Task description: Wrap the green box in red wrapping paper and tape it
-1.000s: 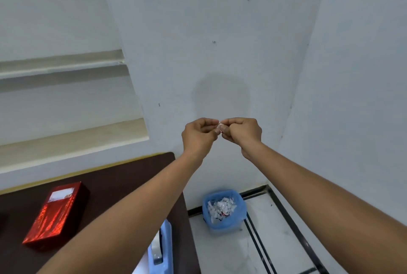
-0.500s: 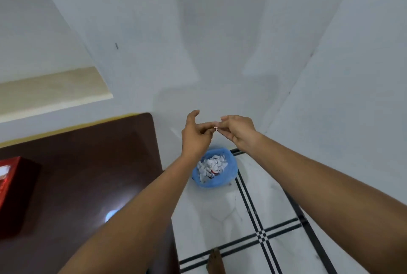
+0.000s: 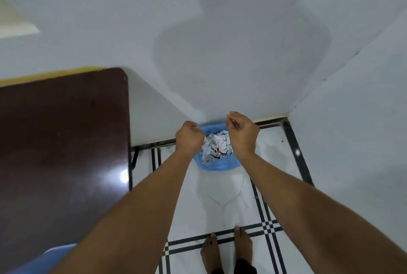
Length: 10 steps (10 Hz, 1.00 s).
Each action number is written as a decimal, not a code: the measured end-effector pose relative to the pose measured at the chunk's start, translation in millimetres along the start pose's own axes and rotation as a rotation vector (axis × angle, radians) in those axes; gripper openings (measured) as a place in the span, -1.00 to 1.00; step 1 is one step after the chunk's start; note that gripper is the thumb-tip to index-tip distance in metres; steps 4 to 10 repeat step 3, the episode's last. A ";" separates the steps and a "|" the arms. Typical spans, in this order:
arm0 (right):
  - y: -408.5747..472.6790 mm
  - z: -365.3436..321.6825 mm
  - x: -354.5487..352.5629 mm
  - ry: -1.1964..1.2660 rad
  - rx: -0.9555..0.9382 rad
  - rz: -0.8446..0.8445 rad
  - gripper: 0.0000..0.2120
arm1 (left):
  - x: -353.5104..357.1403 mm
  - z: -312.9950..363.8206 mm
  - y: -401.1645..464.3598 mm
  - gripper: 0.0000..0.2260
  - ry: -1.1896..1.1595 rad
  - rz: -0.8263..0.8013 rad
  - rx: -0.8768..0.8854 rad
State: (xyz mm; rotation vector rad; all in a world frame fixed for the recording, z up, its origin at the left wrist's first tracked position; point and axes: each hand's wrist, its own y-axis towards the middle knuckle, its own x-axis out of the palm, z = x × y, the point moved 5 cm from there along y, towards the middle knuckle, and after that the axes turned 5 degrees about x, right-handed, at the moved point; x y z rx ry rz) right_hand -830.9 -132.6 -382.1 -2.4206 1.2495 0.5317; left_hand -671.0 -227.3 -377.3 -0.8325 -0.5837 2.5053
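Counter (image 3: 61, 141): we note a dark brown glossy top at the left, rounded far right corner, with a light glare near its right edge. Floor (image 3: 222, 203): white tile with black double lines; on it we list a blue bin (image 3: 217, 166) of torn white scraps by the wall and two bare feet (image 3: 226, 249).

Both hands above blue bin (image 3: 217, 166)

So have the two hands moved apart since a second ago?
Yes. The left hand and right hand, then touching before the wall, are now separated, hanging over opposite sides of the blue plastic waste bin.
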 end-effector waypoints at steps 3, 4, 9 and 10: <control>33.8 89.9 22.8 -0.361 0.347 -0.298 -0.60 | 26.6 -33.4 38.8 -0.62 0.040 0.025 -0.063; 33.8 89.9 22.8 -0.361 0.347 -0.298 -0.60 | 26.6 -33.4 38.8 -0.62 0.040 0.025 -0.063; 33.8 89.9 22.8 -0.361 0.347 -0.298 -0.60 | 26.6 -33.4 38.8 -0.62 0.040 0.025 -0.063; 33.8 89.9 22.8 -0.361 0.347 -0.298 -0.60 | 26.6 -33.4 38.8 -0.62 0.040 0.025 -0.063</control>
